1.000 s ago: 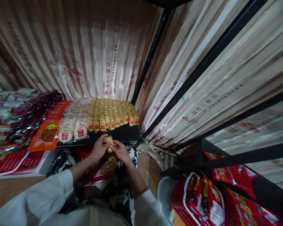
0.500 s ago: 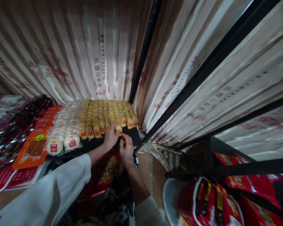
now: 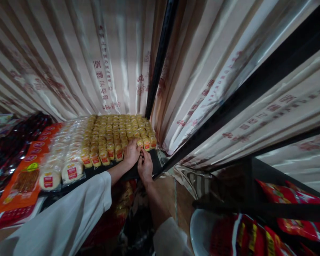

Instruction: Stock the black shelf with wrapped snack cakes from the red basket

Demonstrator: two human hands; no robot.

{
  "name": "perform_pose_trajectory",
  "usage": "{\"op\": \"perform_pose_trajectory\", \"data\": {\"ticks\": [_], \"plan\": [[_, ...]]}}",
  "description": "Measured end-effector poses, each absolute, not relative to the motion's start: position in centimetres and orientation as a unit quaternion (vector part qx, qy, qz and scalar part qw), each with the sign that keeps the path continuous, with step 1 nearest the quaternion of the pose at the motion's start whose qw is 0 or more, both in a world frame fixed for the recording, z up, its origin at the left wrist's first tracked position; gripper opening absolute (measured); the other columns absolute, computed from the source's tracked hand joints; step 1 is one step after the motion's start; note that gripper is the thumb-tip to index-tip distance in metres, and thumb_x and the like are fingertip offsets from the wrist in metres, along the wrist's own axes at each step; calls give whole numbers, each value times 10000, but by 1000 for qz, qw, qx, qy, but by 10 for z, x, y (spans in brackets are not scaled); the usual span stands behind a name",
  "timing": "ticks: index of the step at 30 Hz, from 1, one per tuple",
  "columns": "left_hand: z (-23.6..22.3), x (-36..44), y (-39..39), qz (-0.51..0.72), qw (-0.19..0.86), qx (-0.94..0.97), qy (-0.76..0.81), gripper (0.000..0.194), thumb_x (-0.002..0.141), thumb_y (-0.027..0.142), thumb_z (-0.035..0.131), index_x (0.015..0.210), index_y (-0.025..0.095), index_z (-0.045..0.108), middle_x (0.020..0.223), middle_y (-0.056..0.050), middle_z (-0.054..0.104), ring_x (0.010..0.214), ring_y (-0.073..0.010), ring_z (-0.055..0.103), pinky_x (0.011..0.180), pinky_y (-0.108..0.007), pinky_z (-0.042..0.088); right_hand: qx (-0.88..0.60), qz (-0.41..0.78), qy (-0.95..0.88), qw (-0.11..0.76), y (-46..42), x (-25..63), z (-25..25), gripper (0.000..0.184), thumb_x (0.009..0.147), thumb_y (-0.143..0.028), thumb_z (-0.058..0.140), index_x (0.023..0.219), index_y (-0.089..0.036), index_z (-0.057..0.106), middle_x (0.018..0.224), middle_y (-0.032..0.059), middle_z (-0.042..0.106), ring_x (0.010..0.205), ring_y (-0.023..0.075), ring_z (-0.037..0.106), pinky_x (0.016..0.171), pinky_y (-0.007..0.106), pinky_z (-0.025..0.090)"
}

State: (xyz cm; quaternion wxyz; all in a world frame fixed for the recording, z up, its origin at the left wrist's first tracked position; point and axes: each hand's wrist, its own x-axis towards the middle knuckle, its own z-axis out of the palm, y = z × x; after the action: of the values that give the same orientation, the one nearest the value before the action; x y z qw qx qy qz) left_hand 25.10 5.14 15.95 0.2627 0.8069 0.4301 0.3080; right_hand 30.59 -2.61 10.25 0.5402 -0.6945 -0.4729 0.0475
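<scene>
Rows of small yellow wrapped snack cakes (image 3: 114, 129) with red labels cover the right part of a black shelf (image 3: 130, 173). At the front of these rows, my left hand (image 3: 132, 153) has its fingers closed at the side of one wrapped cake (image 3: 140, 143). My right hand (image 3: 145, 164) is just below and to the right, fingers curled, its fingertips pinched at the lower edge of that same cake. Two more yellow cakes (image 3: 149, 143) stand directly right of it. Part of the held cake is hidden by the fingers.
Left of the yellow cakes are round white wrapped cakes (image 3: 72, 171), an orange snack packet (image 3: 22, 183) and dark shiny packets (image 3: 8, 153). A black metal post (image 3: 160, 60) and printed curtains (image 3: 117, 57) stand behind. Lower right are a pale basin (image 3: 200, 227) and red bags (image 3: 296, 227).
Both hands have moved the pinched cake back against the front row, beside the cakes on its right. The camera view has shifted, so the shelf goods appear further left.
</scene>
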Motion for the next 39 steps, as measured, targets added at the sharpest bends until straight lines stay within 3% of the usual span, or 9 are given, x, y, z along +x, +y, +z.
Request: {"op": "perform_pose_trajectory", "data": {"ticks": [7,15,19,25,32,39], "plan": [[158,261,48,304,206,830,420,342,797,85,428,1124,135,519,1114,-123,531,1057,-222,510,927,-371,441,-703,40,-471,531,-20,312,94,436,817,-109,367,1221,-145,527,1081,131,589,989,186,570,836,324,518],[159,248,32,304,111,863,388,427,790,120,472,1214,167,494,1249,-129,421,1136,-266,431,965,-424,416,-697,27,-489,524,-21,313,88,426,842,-158,391,1247,-92,506,1142,163,573,1082,201,532,936,347,463],[147,234,18,284,153,872,367,380,822,124,423,1188,150,524,1225,-123,465,1138,-234,448,986,-391,419,-707,45,-485,513,-23,312,89,424,874,-213,389,1277,-127,488,1155,149,557,1089,200,525,938,350,457],[128,231,18,262,235,862,366,408,898,206,316,1267,101,453,1298,-135,450,1243,-208,401,1082,-375,338,-740,68,-487,459,-23,311,93,439,895,-237,356,1311,-152,466,1174,131,533,1086,197,514,939,337,445],[116,232,21,262,268,843,387,406,902,221,307,1270,122,446,1307,-127,460,1253,-194,409,1085,-365,340,-761,56,-499,411,-21,312,95,446,888,-225,383,1330,-212,445,1158,95,556,1073,200,500,941,352,424],[107,230,23,283,274,856,334,446,894,172,281,1325,105,376,1397,-127,384,1316,-163,333,1117,-342,296,-759,60,-490,424,-20,312,96,432,874,-186,384,1296,-193,478,1163,105,567,1105,204,495,950,356,425]]}}
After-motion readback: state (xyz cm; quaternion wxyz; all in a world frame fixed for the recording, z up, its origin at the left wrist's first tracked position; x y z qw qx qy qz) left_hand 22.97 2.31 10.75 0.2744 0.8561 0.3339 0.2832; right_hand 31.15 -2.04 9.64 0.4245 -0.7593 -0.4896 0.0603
